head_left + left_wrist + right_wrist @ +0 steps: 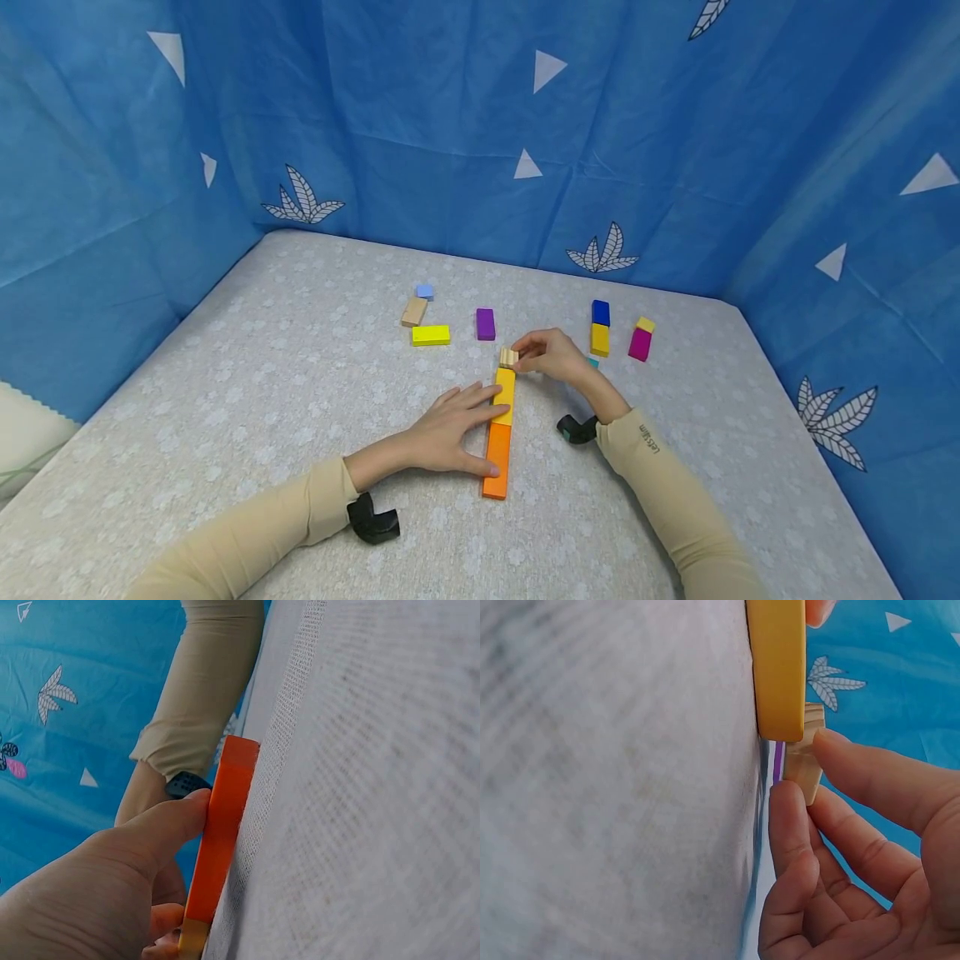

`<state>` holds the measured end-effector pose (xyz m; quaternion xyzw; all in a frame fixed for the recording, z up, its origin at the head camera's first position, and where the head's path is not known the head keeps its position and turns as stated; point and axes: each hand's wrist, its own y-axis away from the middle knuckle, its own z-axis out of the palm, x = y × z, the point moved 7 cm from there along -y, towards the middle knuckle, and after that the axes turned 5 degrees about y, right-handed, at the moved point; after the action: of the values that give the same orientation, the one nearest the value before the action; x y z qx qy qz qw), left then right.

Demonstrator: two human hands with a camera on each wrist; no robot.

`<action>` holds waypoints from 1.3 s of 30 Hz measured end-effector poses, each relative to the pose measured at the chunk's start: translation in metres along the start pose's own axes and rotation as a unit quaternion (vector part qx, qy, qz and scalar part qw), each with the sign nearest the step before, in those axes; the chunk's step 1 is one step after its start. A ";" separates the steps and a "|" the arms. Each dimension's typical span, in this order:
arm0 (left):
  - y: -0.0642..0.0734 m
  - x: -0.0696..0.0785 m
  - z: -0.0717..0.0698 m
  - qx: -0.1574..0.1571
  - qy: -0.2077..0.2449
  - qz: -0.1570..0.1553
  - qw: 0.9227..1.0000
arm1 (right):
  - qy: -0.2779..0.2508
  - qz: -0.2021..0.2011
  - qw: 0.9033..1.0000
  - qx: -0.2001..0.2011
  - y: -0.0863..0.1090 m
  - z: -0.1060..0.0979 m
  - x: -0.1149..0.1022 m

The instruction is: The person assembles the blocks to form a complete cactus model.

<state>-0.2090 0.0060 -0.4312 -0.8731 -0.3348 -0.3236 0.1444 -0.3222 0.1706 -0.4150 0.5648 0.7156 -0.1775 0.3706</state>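
An orange block and a yellow-orange block lie end to end in a line on the table. My left hand spreads its fingers over them; the thumb touches the orange block, the other fingers the yellow-orange one. At the line's far end is a small pale wooden block, which my right hand pinches between thumb and fingers. In the right wrist view, the wooden block shows its grain beside the end of the yellow-orange block; whether they touch is unclear.
Farther back lie a purple block, a bright yellow block, a tan block and a light blue block. To the right are blue, yellow and magenta blocks. A teal block is partly hidden by my right hand.
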 end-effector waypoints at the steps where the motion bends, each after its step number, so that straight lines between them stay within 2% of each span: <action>1: 0.000 0.000 0.000 0.000 0.001 0.000 1.000 | 0.003 0.001 1.000 -0.002 0.000 0.000 0.000; 27: 0.000 -0.001 0.001 0.000 0.001 0.000 1.000 | 0.025 -0.003 0.999 -0.026 -0.003 0.005 0.003; 39: 0.000 -0.001 0.001 -0.002 0.003 -0.006 1.000 | 0.009 -0.020 0.999 -0.026 0.000 0.002 0.004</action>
<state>-0.2094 0.0060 -0.4323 -0.8707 -0.3387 -0.3275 0.1413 -0.3219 0.1714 -0.4192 0.5422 0.7342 -0.1615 0.3753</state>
